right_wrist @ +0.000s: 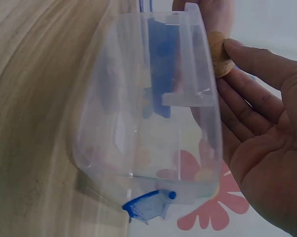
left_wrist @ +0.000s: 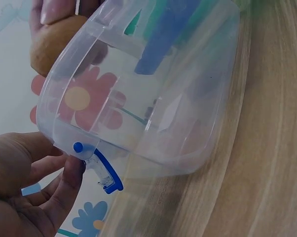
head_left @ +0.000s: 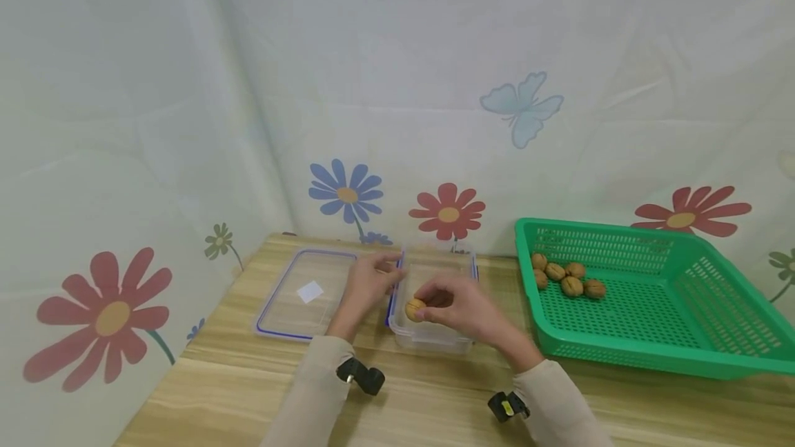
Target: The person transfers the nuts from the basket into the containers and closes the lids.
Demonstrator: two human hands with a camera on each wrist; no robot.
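Note:
A walnut (head_left: 415, 309) is pinched between the thumb and fingers of my right hand (head_left: 462, 305), above the near part of a clear plastic box (head_left: 435, 345). In the right wrist view the walnut (right_wrist: 219, 54) is at rim height. My left hand (head_left: 368, 283) holds the box's left rim; the left wrist view shows its fingertips at the rim's corner, beside a blue latch (left_wrist: 108, 170) that hangs outward. No contents show inside the box. Its clear lid (head_left: 287, 295), with a blue seal and a white label (head_left: 310, 291), lies flat on the left.
A green slotted basket (head_left: 627, 359) stands to the right on the wooden table (head_left: 217, 392), with several walnuts (head_left: 572, 287) grouped at its left end. Behind the table hangs a pale curtain (head_left: 397, 88) printed with flowers and a butterfly.

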